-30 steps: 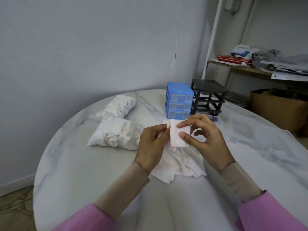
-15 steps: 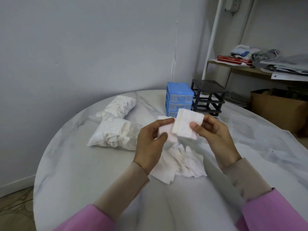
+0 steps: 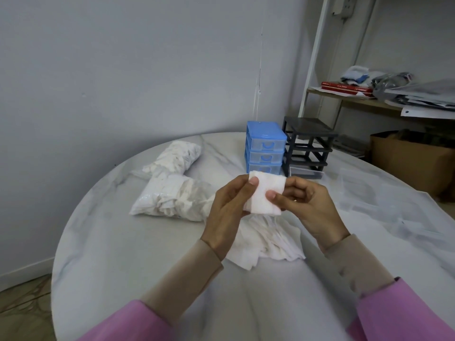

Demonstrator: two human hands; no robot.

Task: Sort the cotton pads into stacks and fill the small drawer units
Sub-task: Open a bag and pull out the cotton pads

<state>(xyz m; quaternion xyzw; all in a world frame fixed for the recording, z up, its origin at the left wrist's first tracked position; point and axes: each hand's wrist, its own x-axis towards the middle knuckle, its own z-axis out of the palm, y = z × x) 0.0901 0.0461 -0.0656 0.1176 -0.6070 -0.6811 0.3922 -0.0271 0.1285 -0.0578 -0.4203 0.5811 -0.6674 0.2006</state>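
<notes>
A small stack of cotton pads (image 3: 267, 194) was held above the middle of the worktop (image 3: 138, 242), pinched between both hands; the left hand (image 3: 227, 212) was clamped on its left edge, thumb laid on the upper corner, and the right hand (image 3: 307, 205) was clamped on its right side, thumb pressed on the front face; how many pads the stack held could not be told. Directly beneath it a loose heap of pads (image 3: 268, 242) was spread on the worktop, unsorted. Two clear bags of pads (image 3: 172, 193) were lain toward the left edge, one behind the other. Toward the far edge a blue drawer unit (image 3: 264, 148) was stood with its three drawers pushed in, and just beside it, on its right, a dark drawer unit (image 3: 307, 148) was stood, its upper bays seen open and bare and a clear drawer (image 3: 306, 173) set at its foot.

The step in hand was judged to be the squaring of a stack, the filling of drawers not yet begun; by that reading the task was taken to be at an early stage. For the next move the edges would need to be aligned and the stack kept pinched firmly, since soft pads could be fanned out or dropped; then either another pad would be taken from the heap, or a drawer would have to be drawn out with one hand freed.
</notes>
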